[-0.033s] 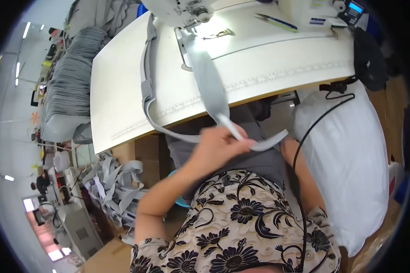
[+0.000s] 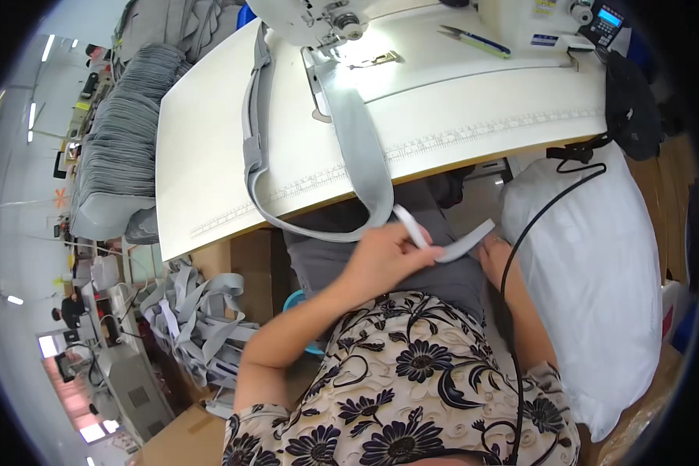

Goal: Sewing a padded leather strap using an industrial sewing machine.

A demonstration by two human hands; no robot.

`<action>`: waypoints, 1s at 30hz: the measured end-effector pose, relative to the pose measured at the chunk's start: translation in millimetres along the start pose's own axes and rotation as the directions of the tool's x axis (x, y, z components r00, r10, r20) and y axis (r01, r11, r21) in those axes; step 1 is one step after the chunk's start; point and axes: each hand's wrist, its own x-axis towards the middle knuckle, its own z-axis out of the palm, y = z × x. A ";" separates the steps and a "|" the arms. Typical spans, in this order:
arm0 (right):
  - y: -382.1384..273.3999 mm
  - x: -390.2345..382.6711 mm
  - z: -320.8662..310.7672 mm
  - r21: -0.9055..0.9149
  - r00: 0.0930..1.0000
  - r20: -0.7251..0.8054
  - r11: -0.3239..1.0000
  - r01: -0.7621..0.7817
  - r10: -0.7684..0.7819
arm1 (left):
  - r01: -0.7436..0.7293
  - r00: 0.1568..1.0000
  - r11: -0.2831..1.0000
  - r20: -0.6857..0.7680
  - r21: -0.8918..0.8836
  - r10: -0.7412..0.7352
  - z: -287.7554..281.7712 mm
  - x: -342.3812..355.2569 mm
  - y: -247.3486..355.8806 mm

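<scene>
A long grey fabric band (image 2: 357,151) runs from under the sewing machine's needle area (image 2: 340,46) over the table edge. It hangs in a loop and climbs back up to the left of the machine. Just below the edge, my left hand (image 2: 388,258) pinches a narrow pale strip (image 2: 462,245) between thumb and fingers. The strip is bent, with one end rising beside the grey band and the other pointing right. My right hand (image 2: 495,258) lies low by my right thigh, close to that right end. Its fingers are partly hidden, so a grip cannot be made out.
The white sewing table (image 2: 210,179) has a ruler printed along its front. Thread snips (image 2: 474,40) lie at the back. Stacked grey pieces (image 2: 124,147) stand left, tangled grey strips (image 2: 198,318) below. A white sack (image 2: 586,287) and a black cable (image 2: 547,206) are on the right.
My left hand has shifted slightly right and down with the pale strip. The strip's upper end has come away from in front of the grey band, whose loop now shows more fully.
</scene>
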 end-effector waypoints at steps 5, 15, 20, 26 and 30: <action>-84.4 -33.3 -66.2 0.218 0.860 -0.360 0.863 0.455 -0.363 | 0.040 0.999 0.995 -0.021 -0.091 -0.042 22.0 0.5 2.6; -123.0 14.1 -63.7 0.332 0.734 -0.453 0.669 0.665 -0.506 | -0.247 0.961 0.952 -0.082 0.182 0.265 7.1 4.9 23.8; -153.4 43.0 -92.0 0.352 0.759 -0.506 0.706 0.615 -0.409 | -0.141 0.923 0.916 -0.284 0.375 0.259 -47.4 24.3 75.8; -174.3 90.0 -124.9 0.121 0.674 -0.636 0.813 0.569 -0.377 | -0.229 0.830 0.622 -0.183 0.749 0.526 -95.6 52.6 133.5; -167.0 115.2 -150.1 0.181 0.735 -0.590 0.831 0.525 -0.336 | -0.089 0.951 0.621 -0.118 0.779 0.285 -115.0 65.3 139.8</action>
